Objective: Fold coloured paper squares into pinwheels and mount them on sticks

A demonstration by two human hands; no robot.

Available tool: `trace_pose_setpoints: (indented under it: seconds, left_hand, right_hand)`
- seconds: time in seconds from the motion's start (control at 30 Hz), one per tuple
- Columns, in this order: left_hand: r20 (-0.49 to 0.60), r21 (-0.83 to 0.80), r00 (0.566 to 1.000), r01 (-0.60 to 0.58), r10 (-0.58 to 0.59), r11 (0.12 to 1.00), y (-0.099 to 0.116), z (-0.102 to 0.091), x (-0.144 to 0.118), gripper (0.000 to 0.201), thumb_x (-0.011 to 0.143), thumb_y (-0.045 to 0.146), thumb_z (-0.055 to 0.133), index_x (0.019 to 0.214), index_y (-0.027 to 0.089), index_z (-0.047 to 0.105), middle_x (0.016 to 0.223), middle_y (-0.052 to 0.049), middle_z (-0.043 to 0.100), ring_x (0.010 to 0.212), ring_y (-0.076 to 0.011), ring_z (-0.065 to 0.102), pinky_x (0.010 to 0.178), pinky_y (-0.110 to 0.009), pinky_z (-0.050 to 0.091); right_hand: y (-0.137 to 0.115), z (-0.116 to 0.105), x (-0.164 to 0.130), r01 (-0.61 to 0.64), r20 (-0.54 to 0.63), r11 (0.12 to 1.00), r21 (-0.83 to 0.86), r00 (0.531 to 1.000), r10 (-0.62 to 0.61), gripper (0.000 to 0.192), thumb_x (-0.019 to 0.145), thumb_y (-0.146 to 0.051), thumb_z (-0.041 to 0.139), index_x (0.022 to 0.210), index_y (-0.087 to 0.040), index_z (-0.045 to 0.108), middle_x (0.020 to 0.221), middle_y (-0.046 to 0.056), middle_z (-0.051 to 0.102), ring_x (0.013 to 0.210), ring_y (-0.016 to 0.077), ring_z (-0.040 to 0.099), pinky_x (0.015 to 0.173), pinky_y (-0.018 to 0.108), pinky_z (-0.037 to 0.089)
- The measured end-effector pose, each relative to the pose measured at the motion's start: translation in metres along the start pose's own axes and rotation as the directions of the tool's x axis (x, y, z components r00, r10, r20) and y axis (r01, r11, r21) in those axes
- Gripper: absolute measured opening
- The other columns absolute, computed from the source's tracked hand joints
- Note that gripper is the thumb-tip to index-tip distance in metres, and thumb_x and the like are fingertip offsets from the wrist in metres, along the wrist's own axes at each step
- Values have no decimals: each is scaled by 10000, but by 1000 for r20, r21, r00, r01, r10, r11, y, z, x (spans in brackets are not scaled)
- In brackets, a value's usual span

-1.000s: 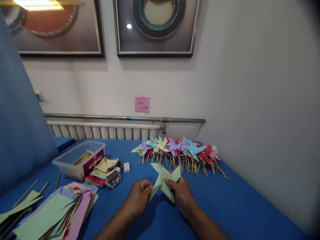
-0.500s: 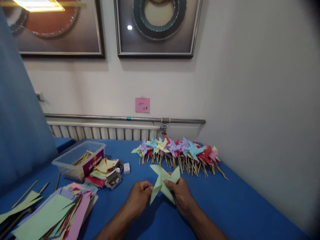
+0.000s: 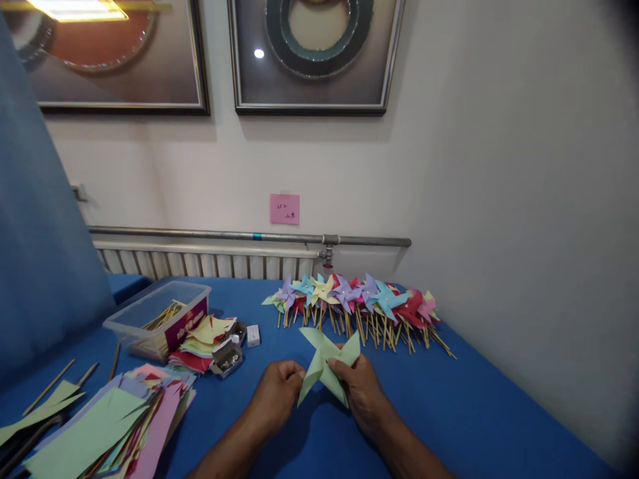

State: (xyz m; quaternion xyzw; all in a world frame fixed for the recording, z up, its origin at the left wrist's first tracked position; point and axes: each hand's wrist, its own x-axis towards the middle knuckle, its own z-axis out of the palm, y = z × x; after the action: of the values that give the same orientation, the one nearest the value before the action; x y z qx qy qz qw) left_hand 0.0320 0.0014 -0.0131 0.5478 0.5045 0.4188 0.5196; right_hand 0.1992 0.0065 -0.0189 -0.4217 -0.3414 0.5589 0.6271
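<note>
Big row of finished pinwheels (image 3: 357, 303) at 12 o'clock; both hands' fingers pinching a green pinwheel (image 3: 327, 364), no stick yet, paper stack (image 3: 107, 429) at 9 remains.

The room is evenly, softly lit. A ceiling lamp glares in the glass of the left framed picture (image 3: 100, 53), and a small bright spot shows in the middle frame (image 3: 314, 53). Soft shadows lie under the forearms on the desk (image 3: 499, 412). The corners darken and bend; the right edge blurs.
</note>
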Motion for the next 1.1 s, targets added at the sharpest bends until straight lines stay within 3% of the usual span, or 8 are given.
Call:
trace_pose_setpoints:
  seconds: [0.33,1.1]
  left_hand:
    - [21,-7,999,28,-27,1000,1,-1,0,211,700,381,590,595,201,556,436,53,433,417,-95,327,478,-257,176]
    - [44,9,998,34,-34,999,-1,0,2,292,709,466,591,641,185,550,467,65,429,427,-77,324,459,-243,196]
  right_hand:
    - [-2,2,-3,-13,11,1000,-4,1000,13,590,578,-302,879,1100,-180,631,731,-15,721,623,186,658,614,284,529]
    - [6,-4,4,24,41,999,-26,999,-23,494,594,-314,856,1014,-176,636,722,-9,700,604,174,628,581,269,503]
